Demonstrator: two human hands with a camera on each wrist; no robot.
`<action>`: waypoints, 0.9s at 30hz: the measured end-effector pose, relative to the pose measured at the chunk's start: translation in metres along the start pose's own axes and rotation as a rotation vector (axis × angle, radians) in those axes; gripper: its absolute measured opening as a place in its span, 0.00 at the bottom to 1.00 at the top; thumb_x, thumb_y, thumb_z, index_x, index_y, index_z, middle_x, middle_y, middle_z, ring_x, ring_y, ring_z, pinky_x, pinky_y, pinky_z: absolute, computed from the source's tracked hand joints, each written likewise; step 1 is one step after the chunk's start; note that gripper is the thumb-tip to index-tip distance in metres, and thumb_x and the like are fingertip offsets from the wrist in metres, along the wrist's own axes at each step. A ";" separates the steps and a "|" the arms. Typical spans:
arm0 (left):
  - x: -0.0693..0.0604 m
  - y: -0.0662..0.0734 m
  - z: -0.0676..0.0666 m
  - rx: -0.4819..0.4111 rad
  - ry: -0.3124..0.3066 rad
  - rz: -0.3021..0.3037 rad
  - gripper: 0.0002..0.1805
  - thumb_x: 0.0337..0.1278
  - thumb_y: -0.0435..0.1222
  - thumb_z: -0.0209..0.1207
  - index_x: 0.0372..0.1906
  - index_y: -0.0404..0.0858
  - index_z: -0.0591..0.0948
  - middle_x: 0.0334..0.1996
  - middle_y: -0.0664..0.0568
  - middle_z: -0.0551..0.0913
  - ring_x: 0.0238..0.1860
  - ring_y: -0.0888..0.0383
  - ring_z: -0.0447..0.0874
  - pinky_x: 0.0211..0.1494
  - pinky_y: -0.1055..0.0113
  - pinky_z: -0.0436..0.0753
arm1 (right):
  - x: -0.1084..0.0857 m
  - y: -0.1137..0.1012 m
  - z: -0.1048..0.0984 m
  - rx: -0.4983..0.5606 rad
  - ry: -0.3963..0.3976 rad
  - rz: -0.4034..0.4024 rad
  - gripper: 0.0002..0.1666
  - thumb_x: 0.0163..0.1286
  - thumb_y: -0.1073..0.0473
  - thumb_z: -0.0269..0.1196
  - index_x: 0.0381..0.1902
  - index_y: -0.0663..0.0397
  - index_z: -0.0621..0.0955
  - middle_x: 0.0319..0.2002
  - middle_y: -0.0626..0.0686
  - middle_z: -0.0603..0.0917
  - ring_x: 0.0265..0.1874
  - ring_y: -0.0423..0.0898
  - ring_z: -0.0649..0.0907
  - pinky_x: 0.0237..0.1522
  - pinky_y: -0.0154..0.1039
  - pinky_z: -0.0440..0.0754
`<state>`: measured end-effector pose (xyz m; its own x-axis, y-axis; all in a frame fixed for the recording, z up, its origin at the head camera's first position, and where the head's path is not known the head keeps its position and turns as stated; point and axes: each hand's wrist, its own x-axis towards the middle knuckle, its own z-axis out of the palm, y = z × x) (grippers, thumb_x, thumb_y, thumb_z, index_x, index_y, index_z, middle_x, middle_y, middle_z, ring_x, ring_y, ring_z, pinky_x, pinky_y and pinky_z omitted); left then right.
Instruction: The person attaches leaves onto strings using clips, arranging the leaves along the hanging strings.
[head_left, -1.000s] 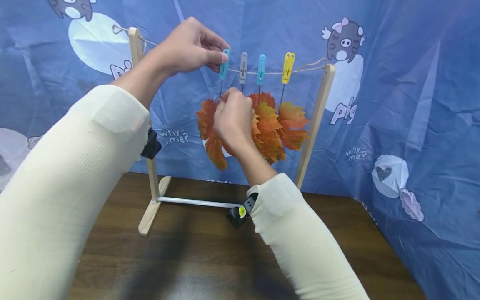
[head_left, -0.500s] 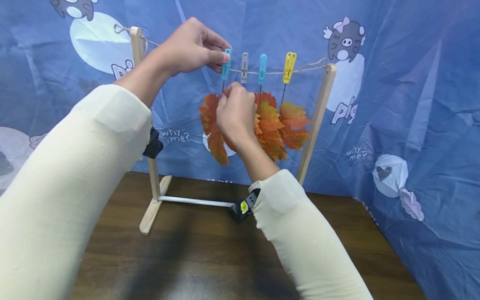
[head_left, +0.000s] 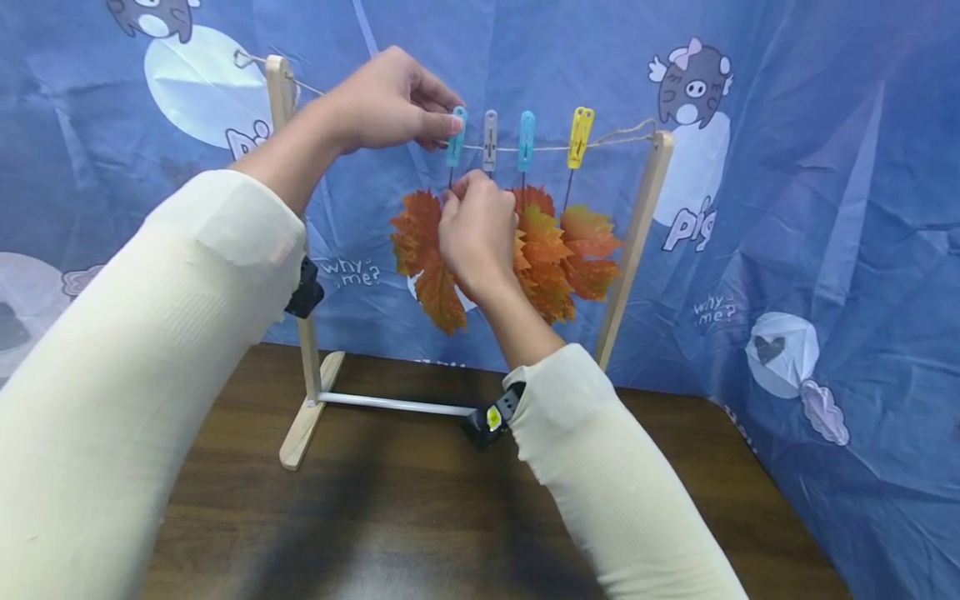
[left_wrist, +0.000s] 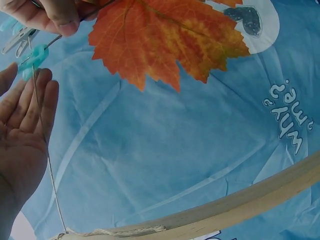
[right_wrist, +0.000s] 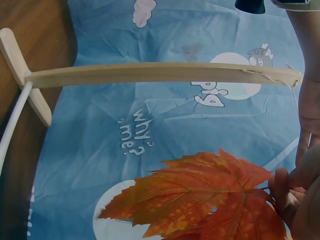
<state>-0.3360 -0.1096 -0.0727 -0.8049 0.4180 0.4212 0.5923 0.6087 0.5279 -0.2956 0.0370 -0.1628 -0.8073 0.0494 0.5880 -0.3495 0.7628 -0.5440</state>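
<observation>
In the head view my left hand (head_left: 386,104) pinches a light-blue clothespin (head_left: 457,137) on the twine line (head_left: 551,148). My right hand (head_left: 480,237) is just below, its fingertips pinching the thin stem of an orange artificial maple leaf (head_left: 423,237). In the left wrist view the stem runs from the right fingers (left_wrist: 65,22) to the clothespin (left_wrist: 35,59); whether the clip grips it is unclear. The right wrist view shows the leaf (right_wrist: 210,192) beside the right hand (right_wrist: 302,195), which hides part of it. More leaves (head_left: 547,250) hang to the right.
Grey (head_left: 490,140), blue (head_left: 526,137) and yellow (head_left: 580,137) clothespins hold those leaves by their stems. The twine spans two wooden posts (head_left: 637,233), with a white rod (head_left: 397,405) near the brown table (head_left: 360,517). A blue patterned cloth (head_left: 847,208) hangs behind.
Both hands have shifted slightly to the right with the blue clothespin and the leaf. The right hand has also risen a little towards the clip. The other clothespins stay on the line.
</observation>
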 end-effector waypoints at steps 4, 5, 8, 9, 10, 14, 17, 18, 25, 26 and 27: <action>0.001 0.001 0.002 0.032 0.020 0.010 0.27 0.73 0.46 0.59 0.68 0.34 0.77 0.57 0.44 0.85 0.51 0.51 0.86 0.59 0.56 0.82 | 0.000 0.003 -0.002 0.021 -0.005 0.008 0.10 0.79 0.55 0.59 0.42 0.54 0.83 0.40 0.51 0.88 0.42 0.49 0.86 0.47 0.44 0.82; 0.001 0.001 0.003 0.038 0.028 0.013 0.27 0.73 0.47 0.59 0.68 0.35 0.77 0.57 0.44 0.86 0.52 0.51 0.85 0.59 0.56 0.82 | 0.000 0.003 -0.003 0.031 -0.002 0.006 0.10 0.79 0.55 0.60 0.42 0.54 0.83 0.39 0.51 0.88 0.41 0.48 0.86 0.46 0.43 0.82; 0.000 -0.001 0.004 0.076 0.059 0.023 0.27 0.73 0.48 0.59 0.68 0.37 0.78 0.56 0.45 0.86 0.53 0.52 0.85 0.59 0.56 0.82 | -0.001 0.005 -0.005 0.066 0.004 -0.001 0.09 0.78 0.54 0.60 0.42 0.53 0.83 0.37 0.50 0.87 0.37 0.46 0.85 0.42 0.42 0.81; -0.001 -0.001 0.005 0.084 0.074 0.028 0.26 0.73 0.48 0.59 0.67 0.38 0.79 0.56 0.45 0.86 0.54 0.52 0.85 0.59 0.57 0.82 | -0.002 0.006 -0.006 0.080 0.004 -0.008 0.09 0.78 0.54 0.60 0.42 0.54 0.83 0.36 0.50 0.86 0.35 0.45 0.84 0.40 0.41 0.81; -0.002 -0.001 0.005 0.092 0.095 0.038 0.26 0.73 0.48 0.59 0.67 0.38 0.79 0.55 0.45 0.86 0.54 0.52 0.85 0.59 0.57 0.82 | -0.003 0.007 -0.007 0.093 0.006 -0.017 0.09 0.78 0.55 0.60 0.42 0.54 0.83 0.35 0.50 0.86 0.33 0.45 0.84 0.39 0.41 0.81; -0.005 -0.001 0.007 0.129 0.201 0.078 0.25 0.72 0.49 0.59 0.65 0.39 0.81 0.54 0.46 0.87 0.55 0.53 0.86 0.61 0.59 0.81 | -0.006 0.010 -0.011 0.131 0.025 -0.065 0.09 0.77 0.56 0.62 0.41 0.56 0.83 0.32 0.50 0.86 0.30 0.43 0.83 0.36 0.37 0.80; -0.008 0.001 0.008 0.144 0.297 0.128 0.24 0.72 0.48 0.60 0.63 0.38 0.83 0.51 0.46 0.88 0.51 0.55 0.86 0.59 0.64 0.82 | -0.008 0.011 -0.016 0.157 0.039 -0.093 0.10 0.76 0.56 0.63 0.42 0.58 0.84 0.33 0.52 0.87 0.30 0.43 0.83 0.34 0.35 0.79; -0.009 0.001 0.008 0.144 0.328 0.149 0.23 0.71 0.47 0.61 0.62 0.37 0.84 0.49 0.46 0.88 0.49 0.55 0.86 0.58 0.66 0.82 | -0.009 0.011 -0.018 0.167 0.040 -0.098 0.10 0.77 0.56 0.63 0.42 0.58 0.84 0.33 0.52 0.87 0.29 0.43 0.83 0.33 0.34 0.79; -0.024 0.003 0.011 0.163 0.436 0.284 0.20 0.69 0.43 0.63 0.57 0.34 0.85 0.42 0.44 0.88 0.41 0.57 0.85 0.50 0.74 0.79 | -0.012 0.015 -0.034 0.175 0.082 -0.142 0.11 0.76 0.56 0.63 0.44 0.59 0.84 0.36 0.53 0.88 0.32 0.45 0.83 0.34 0.35 0.80; -0.027 0.003 0.012 0.171 0.436 0.305 0.20 0.69 0.43 0.63 0.57 0.34 0.85 0.42 0.44 0.88 0.41 0.55 0.85 0.49 0.73 0.79 | -0.012 0.016 -0.036 0.175 0.092 -0.150 0.11 0.76 0.56 0.63 0.44 0.60 0.84 0.36 0.53 0.88 0.32 0.46 0.84 0.35 0.36 0.80; -0.030 0.002 0.013 0.180 0.434 0.325 0.19 0.69 0.42 0.62 0.56 0.34 0.86 0.42 0.43 0.89 0.41 0.55 0.85 0.48 0.73 0.78 | -0.012 0.018 -0.039 0.172 0.099 -0.157 0.11 0.76 0.56 0.63 0.44 0.60 0.84 0.36 0.54 0.88 0.33 0.46 0.84 0.36 0.36 0.80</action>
<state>-0.3111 -0.1122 -0.0937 -0.4713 0.3111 0.8253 0.7611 0.6162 0.2024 -0.2733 0.0751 -0.1566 -0.6891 0.0078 0.7246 -0.5499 0.6456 -0.5299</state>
